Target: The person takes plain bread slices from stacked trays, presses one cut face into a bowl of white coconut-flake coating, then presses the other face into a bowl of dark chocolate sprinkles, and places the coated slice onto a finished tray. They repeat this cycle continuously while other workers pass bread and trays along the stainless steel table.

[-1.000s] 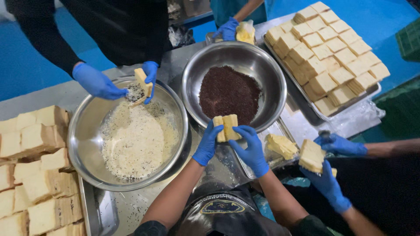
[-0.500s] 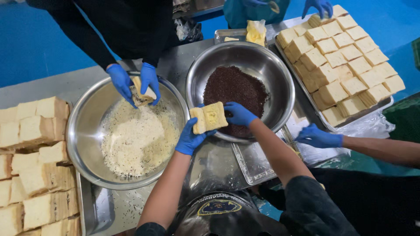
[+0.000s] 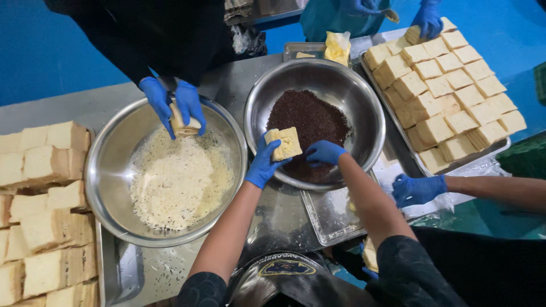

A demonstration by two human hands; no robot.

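Observation:
My left hand (image 3: 263, 164), in a blue glove, holds a square slice of buttered bread (image 3: 286, 142) over the near rim of a steel bowl (image 3: 367, 108) of dark brown sprinkles (image 3: 310, 122). In the same kind of glove, my right hand (image 3: 323, 152) reaches into the sprinkles just right of the slice, fingers curled; whether it grips any I cannot tell. To the left stands a second steel bowl (image 3: 108, 153) with pale grated cheese (image 3: 173, 182). Across the table a person's two gloved hands (image 3: 173, 105) press a bread slice (image 3: 185, 126) over the cheese.
Stacks of bread slices (image 3: 40, 216) lie on a tray at the left. A tray (image 3: 500, 149) of cut bread squares (image 3: 446, 85) fills the upper right. Another person's gloved hand (image 3: 418, 189) rests at the right. An empty steel tray (image 3: 330, 219) sits below the sprinkle bowl.
My hands moved up with the bread from the table's near side to over the sprinkle bowl, and my right hand let go of the slice and dipped into the sprinkles.

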